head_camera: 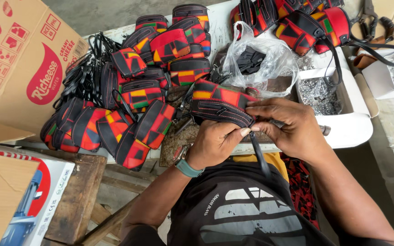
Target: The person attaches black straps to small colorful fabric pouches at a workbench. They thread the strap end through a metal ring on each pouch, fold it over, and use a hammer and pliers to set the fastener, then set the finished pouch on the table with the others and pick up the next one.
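Both hands meet at the table's edge, knuckles up. The left hand [215, 143] curls its fingers and pinches a thin black strap [261, 157]. The right hand [290, 127] lies flat, fingers together, on the red patchwork pouch [220, 105], maybe pressing its corner.

Left hand [215, 143] curled, thumb pinching, wristband on wrist, right hand [288, 125] arched over, fingers pressed down, forearms converging

shirt: black, grey-white print | left wrist: teal watch [187, 168]
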